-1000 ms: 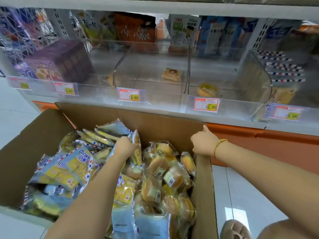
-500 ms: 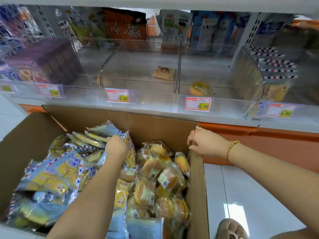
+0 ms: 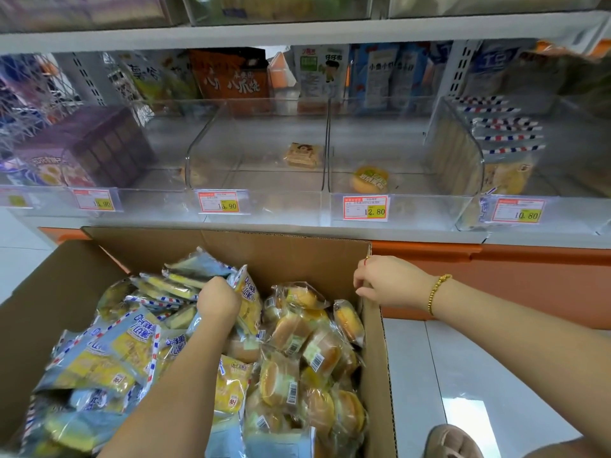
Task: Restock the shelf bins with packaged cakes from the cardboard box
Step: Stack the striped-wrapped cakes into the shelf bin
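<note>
An open cardboard box [image 3: 281, 252] stands below the shelf. It holds blue striped cake packs [image 3: 109, 352] on its left side and round cakes in clear wrappers [image 3: 297, 338] on its right. My left hand [image 3: 218, 300] is down among the striped packs, fingers curled round an upright pack [image 3: 247, 292]. My right hand [image 3: 390, 282] grips the top edge of the box's right wall. Above, one clear bin [image 3: 258, 206] holds a single square cake [image 3: 302, 156]. The bin to its right [image 3: 423, 209] holds one round cake [image 3: 369, 179].
A further bin at the far right holds striped packs [image 3: 506, 137]. A purple carton [image 3: 82, 150] fills a bin at the left. Price tags [image 3: 365, 208] line the bin fronts. An orange base [image 3: 496, 276] runs under the shelf, with white floor tiles [image 3: 463, 375] to the right of the box.
My right hand has gone from a fist at the box corner to fingers hooked over the wall's edge. My left hand stays in the striped packs. The view has tilted up slightly.
</note>
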{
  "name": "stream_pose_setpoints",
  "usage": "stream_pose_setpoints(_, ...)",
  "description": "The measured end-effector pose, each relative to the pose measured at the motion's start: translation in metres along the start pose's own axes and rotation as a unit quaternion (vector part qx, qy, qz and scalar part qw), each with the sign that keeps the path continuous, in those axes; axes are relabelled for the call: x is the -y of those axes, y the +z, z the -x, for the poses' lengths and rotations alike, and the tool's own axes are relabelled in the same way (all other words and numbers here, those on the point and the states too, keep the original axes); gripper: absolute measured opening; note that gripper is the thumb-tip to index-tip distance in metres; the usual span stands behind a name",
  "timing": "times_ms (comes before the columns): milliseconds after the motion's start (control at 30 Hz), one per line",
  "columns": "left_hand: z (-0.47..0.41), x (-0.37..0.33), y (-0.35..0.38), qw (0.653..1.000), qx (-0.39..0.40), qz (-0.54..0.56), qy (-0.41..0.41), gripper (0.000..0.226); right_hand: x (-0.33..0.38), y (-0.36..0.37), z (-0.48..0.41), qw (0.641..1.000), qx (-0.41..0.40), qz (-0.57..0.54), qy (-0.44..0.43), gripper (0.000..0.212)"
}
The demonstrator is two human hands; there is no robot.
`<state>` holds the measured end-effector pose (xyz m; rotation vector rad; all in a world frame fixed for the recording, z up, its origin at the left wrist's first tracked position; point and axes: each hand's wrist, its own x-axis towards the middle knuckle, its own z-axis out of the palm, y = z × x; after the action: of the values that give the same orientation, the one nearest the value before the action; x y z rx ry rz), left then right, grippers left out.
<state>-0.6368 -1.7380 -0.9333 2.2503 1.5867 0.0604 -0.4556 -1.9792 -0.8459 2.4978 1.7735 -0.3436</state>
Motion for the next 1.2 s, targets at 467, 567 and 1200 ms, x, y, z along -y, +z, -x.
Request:
stream_pose_setpoints(467,0.055,-0.062,-0.166,0.945,0.183,0.208,0.174,0.019,0.014,-0.037,0.005,0.925,-0.049,-0.371,0.057,0.05)
stream_pose_setpoints(567,0.079,-0.071,-0.187,0.893,0.231,0.333,0.195,0.022,0.02,-0.052,0.011,0.866,-0.016,-0.499,0.025,0.078)
stream_pose_setpoints(1200,0.107,-0.074,-0.185,0.788,0.33,0.452,0.257,0.057,0.012,-0.09,0.061,0.814,-0.037,-0.576,-0.063,0.036)
